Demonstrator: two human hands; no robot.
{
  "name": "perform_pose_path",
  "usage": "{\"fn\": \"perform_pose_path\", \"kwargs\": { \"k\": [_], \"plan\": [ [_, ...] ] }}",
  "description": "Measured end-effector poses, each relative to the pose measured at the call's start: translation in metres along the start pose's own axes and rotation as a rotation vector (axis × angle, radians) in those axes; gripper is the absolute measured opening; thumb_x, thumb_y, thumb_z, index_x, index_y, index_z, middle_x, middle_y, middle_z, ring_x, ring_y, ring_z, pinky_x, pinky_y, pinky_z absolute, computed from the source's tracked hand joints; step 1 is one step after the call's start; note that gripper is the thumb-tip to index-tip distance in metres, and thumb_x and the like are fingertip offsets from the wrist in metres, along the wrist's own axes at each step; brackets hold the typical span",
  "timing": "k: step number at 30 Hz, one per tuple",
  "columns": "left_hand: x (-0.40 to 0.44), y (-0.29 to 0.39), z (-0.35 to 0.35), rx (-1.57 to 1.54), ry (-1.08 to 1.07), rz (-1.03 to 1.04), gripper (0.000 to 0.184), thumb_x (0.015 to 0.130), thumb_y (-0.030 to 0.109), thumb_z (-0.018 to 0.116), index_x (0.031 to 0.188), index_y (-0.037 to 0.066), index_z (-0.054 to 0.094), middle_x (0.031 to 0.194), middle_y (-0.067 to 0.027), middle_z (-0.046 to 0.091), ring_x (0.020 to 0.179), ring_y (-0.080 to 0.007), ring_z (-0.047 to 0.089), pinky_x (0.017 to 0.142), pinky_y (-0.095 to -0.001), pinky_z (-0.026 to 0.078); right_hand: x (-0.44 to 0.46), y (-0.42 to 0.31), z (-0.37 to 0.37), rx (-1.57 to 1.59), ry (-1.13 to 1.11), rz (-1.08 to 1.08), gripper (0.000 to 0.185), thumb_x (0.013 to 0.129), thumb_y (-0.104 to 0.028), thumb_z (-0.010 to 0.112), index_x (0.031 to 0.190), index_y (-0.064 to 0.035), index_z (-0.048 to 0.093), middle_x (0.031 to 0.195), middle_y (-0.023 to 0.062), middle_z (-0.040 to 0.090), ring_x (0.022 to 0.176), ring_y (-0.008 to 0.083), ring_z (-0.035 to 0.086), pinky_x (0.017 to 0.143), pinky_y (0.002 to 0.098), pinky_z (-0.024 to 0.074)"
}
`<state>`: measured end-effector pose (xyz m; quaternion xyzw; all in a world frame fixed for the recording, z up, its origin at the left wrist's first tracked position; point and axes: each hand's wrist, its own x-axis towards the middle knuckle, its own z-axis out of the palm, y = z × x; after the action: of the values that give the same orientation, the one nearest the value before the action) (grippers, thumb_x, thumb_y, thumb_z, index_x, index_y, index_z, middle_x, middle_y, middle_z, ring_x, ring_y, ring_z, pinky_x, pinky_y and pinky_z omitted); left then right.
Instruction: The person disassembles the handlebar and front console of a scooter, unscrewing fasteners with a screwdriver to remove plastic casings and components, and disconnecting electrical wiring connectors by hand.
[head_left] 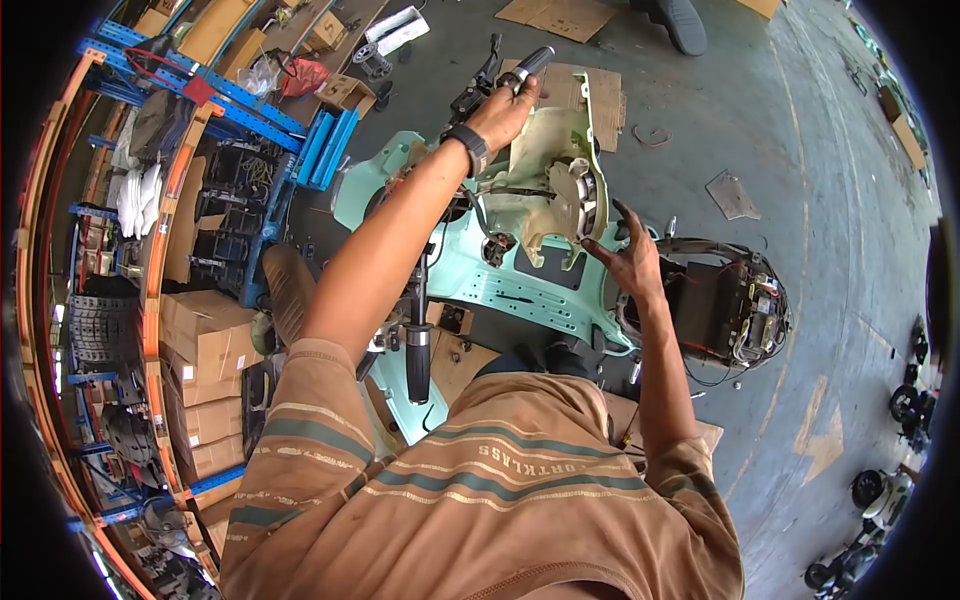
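Observation:
A mint-green scooter body [530, 295] lies across the floor in front of me. Above it is a curved panel [550, 130] with a cream inner side and a round ring-shaped part [590, 200] in it. My left hand [505, 118], with a watch on the wrist, is closed at the panel's upper left edge, close beside the black handlebar grip [530, 65]; its fingers are partly hidden. My right hand [632, 262] has its fingers spread by the panel's lower right edge, its thumb at or near the ring. The other handlebar grip [418, 365] points toward me.
Orange and blue shelving [165, 290] with cardboard boxes [210, 340] stands on the left. A black frame with wiring [725, 310] extends to the right of the body. Flat cardboard [555, 18], a grey plate [733, 195] and a red cable [652, 135] lie on the floor.

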<state>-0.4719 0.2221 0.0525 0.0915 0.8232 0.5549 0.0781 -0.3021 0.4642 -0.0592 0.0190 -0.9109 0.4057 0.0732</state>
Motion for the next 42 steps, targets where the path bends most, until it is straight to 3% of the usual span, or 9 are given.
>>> {"fn": "perform_pose_path", "kwargs": {
  "k": [3,14,19,23,27,35,37,39,42],
  "plan": [
    [0.012,-0.012,0.013,0.024,-0.037,-0.127,0.077,0.095,0.069,0.043,0.129,0.001,0.056,0.112,-0.0106,0.058,0.111,-0.0182,0.047,0.099,-0.0391,0.039,0.010,-0.013,-0.006,0.056,-0.316,0.073,0.090,0.070,-0.048,0.083,0.141,-0.0066,0.046,0.114,0.0238,0.067,0.106,0.0386,0.065,0.091,0.0446,0.0495],
    [0.053,-0.059,0.020,0.253,-0.002,-0.260,0.081,0.096,0.069,0.041,0.123,-0.006,0.058,0.085,-0.0087,0.058,0.082,-0.0206,0.055,0.077,-0.0399,0.048,0.056,-0.005,0.042,0.198,-0.203,0.201,0.059,0.078,-0.047,0.078,0.112,-0.0016,0.064,0.096,0.0185,0.072,0.094,0.0360,0.069,0.083,0.0437,0.0516],
    [-0.054,-0.032,0.069,0.414,0.639,0.021,0.063,0.087,0.037,0.071,0.126,-0.006,0.047,0.124,-0.0282,0.054,0.116,-0.0393,0.054,0.097,-0.0456,0.043,0.087,0.001,0.032,0.075,-0.285,0.099,0.057,0.077,-0.051,0.076,0.109,-0.0053,0.065,0.093,0.0175,0.072,0.093,0.0387,0.068,0.082,0.0456,0.0517],
    [-0.143,-0.090,0.108,-0.141,0.787,-0.456,0.068,0.081,0.029,0.075,0.128,-0.008,0.044,0.130,-0.0302,0.047,0.125,-0.0417,0.046,0.106,-0.0483,0.039,0.105,0.007,0.038,0.110,-0.306,0.026,0.055,0.077,-0.047,0.078,0.109,-0.0040,0.065,0.094,0.0195,0.072,0.095,0.0400,0.068,0.081,0.0462,0.0521],
    [-0.128,-0.111,0.089,0.043,0.878,-0.640,0.079,0.080,0.036,0.076,0.134,-0.009,0.040,0.138,-0.0320,0.043,0.129,-0.0439,0.043,0.109,-0.0456,0.037,0.122,0.014,0.048,0.096,-0.353,-0.020,0.055,0.077,-0.045,0.079,0.110,-0.0036,0.065,0.095,0.0203,0.072,0.096,0.0403,0.067,0.081,0.0455,0.0523],
    [-0.123,-0.110,0.091,0.200,0.913,-0.667,0.039,0.091,0.037,0.067,0.088,-0.001,0.056,0.078,-0.0163,0.068,0.078,-0.0290,0.067,0.071,-0.0434,0.049,0.144,0.020,0.062,0.061,-0.425,-0.066,0.057,0.075,-0.043,0.082,0.107,0.0016,0.064,0.099,0.0228,0.071,0.097,0.0405,0.067,0.082,0.0453,0.0525],
    [-0.131,-0.097,0.096,0.284,0.863,-0.642,0.032,0.094,0.033,0.063,0.097,0.002,0.057,0.078,-0.0151,0.068,0.073,-0.0256,0.068,0.067,-0.0409,0.050,0.149,0.024,0.067,0.086,-0.461,-0.085,0.058,0.074,-0.043,0.082,0.106,0.0017,0.063,0.099,0.0226,0.071,0.097,0.0409,0.067,0.083,0.0457,0.0524],
    [-0.138,-0.077,0.097,0.096,0.798,-0.595,0.034,0.094,0.039,0.059,0.107,0.008,0.057,0.084,-0.0136,0.070,0.079,-0.0367,0.067,0.069,-0.0471,0.051,0.150,0.030,0.076,0.024,-0.457,-0.095,0.058,0.074,-0.043,0.083,0.106,0.0017,0.064,0.099,0.0234,0.071,0.098,0.0411,0.067,0.083,0.0459,0.0523],
    [-0.140,-0.058,0.090,-0.191,0.769,-0.440,0.026,0.099,0.026,0.059,0.106,0.001,0.055,0.081,-0.0157,0.067,0.067,-0.0223,0.068,0.057,-0.0377,0.052,0.145,0.031,0.078,0.097,-0.459,-0.074,0.061,0.075,-0.044,0.082,0.109,0.0026,0.064,0.101,0.0256,0.070,0.099,0.0422,0.067,0.084,0.0458,0.0523]
  ]
}}
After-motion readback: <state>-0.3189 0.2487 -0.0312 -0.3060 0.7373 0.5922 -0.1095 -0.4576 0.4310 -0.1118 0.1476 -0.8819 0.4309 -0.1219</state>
